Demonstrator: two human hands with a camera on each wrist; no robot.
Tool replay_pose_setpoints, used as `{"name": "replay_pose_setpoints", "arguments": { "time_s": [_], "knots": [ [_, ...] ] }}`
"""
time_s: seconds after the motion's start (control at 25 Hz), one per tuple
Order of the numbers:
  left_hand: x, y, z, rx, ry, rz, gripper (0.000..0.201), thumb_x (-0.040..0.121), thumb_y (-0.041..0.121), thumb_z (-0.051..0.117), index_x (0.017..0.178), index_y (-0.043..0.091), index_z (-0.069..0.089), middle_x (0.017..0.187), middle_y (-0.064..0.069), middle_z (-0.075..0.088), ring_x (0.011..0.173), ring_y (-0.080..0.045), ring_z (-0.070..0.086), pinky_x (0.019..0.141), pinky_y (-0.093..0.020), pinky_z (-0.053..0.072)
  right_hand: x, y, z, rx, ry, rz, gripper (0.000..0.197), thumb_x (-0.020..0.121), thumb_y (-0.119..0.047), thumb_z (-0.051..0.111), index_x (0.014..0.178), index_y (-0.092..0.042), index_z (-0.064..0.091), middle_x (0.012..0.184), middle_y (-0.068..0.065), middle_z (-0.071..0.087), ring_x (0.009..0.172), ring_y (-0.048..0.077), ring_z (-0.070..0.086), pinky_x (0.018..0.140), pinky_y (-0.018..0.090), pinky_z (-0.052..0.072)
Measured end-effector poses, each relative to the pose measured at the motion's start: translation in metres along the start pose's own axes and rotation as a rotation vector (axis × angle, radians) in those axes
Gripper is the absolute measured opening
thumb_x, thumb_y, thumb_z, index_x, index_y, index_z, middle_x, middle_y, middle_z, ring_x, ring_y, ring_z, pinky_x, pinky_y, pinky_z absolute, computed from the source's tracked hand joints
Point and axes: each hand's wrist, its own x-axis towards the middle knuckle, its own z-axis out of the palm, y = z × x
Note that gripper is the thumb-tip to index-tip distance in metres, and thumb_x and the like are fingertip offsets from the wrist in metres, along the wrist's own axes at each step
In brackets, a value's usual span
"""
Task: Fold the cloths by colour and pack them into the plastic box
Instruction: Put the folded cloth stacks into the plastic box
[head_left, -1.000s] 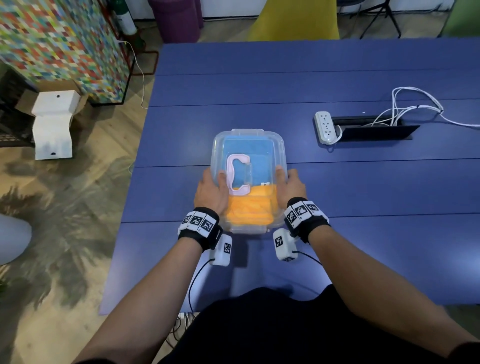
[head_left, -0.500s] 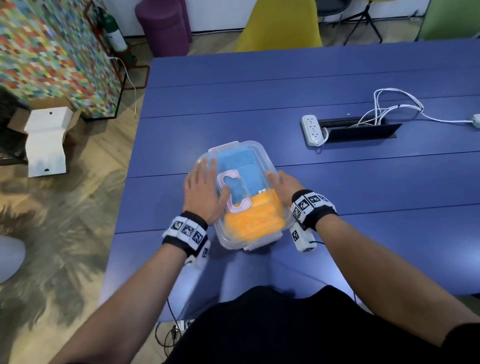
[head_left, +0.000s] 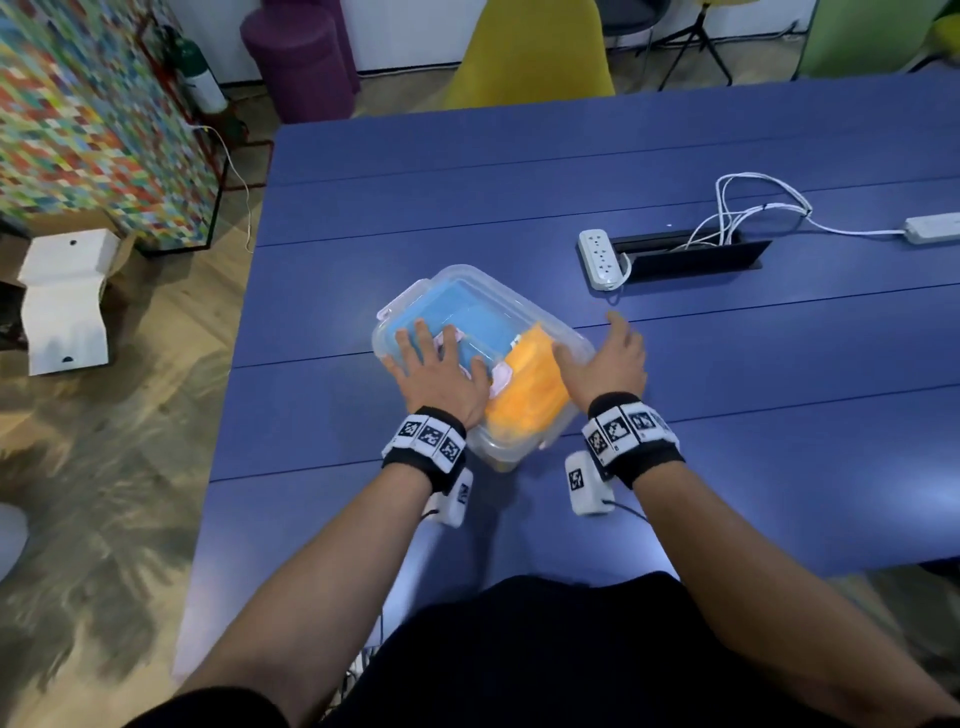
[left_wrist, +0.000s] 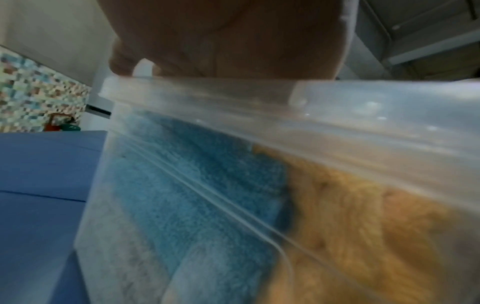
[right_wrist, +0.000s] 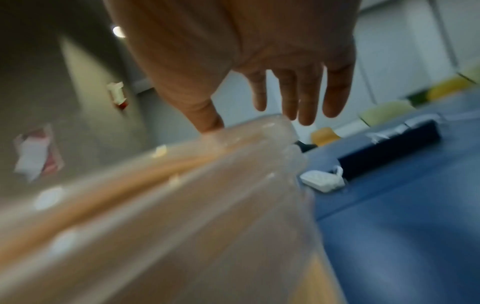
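I'm pressing my left hand (head_left: 441, 376) flat on the plastic box (head_left: 574, 345) lid, right hand (head_left: 610, 364) spread beside it — uneven pressure risks it skidding.

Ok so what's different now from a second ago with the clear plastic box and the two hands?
The clear plastic box has been turned counterclockwise on the blue table, now lying diagonally. The left hand has shifted from its side onto the lid, pressing flat. The right hand has opened, only its thumb touching the rim. Unchanged: lid on, blue cloths and orange cloths inside.
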Motion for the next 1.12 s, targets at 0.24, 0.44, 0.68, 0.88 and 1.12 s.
{"name": "replay_pose_setpoints", "arguments": {
  "time_s": [0.24,0.44,0.68,0.88,1.12],
  "knots": [
    [-0.007,0.012,-0.026,0.231,0.024,0.092,0.069,0.096,0.063,0.014,0.141,0.019,0.041,0.138,-0.010,0.046,0.116,-0.037,0.043,0.099,-0.049,0.028,0.020,0.018,-0.004,0.365,-0.341,0.500,0.087,0.084,-0.068,0.049,0.144,-0.007,0.035,0.142,0.014,0.047,0.124,0.034,0.050,0.104,0.044,0.041],
    [0.006,-0.005,-0.040,0.301,0.061,0.222,0.092,0.080,0.085,0.026,0.140,0.016,0.039,0.133,-0.013,0.050,0.121,-0.034,0.047,0.104,-0.051,0.028,0.040,0.021,-0.005,0.238,-0.407,0.378,0.087,0.080,-0.074,0.049,0.133,-0.005,0.049,0.130,0.014,0.056,0.113,0.032,0.056,0.087,0.034,0.044],
    [0.045,0.017,-0.029,0.273,-0.377,0.517,0.132,0.047,0.104,0.035,0.151,0.040,-0.015,0.161,-0.002,-0.023,0.146,-0.034,-0.023,0.111,-0.070,-0.005,0.059,0.018,-0.007,0.155,-0.464,0.308,0.099,0.072,-0.084,0.048,0.129,-0.002,0.053,0.122,0.015,0.062,0.102,0.031,0.061,0.077,0.033,0.045],
    [0.055,0.020,-0.032,0.292,-0.415,0.450,0.131,0.042,0.104,0.041,0.152,0.045,0.000,0.161,0.004,-0.021,0.148,-0.028,-0.021,0.113,-0.066,-0.007,0.061,0.028,0.002,0.351,-0.421,0.325,0.078,0.073,-0.074,0.059,0.110,-0.006,0.062,0.105,0.007,0.066,0.093,0.026,0.062,0.080,0.034,0.050],
    [0.051,0.025,-0.034,0.256,-0.421,0.417,0.130,0.043,0.100,0.050,0.152,0.045,0.005,0.162,0.006,-0.017,0.148,-0.026,-0.019,0.113,-0.065,-0.007,0.046,0.060,-0.013,0.840,-0.790,0.462,0.053,0.080,-0.048,0.071,0.117,-0.011,0.064,0.113,0.011,0.070,0.105,0.027,0.066,0.092,0.040,0.052]
  ]
}}
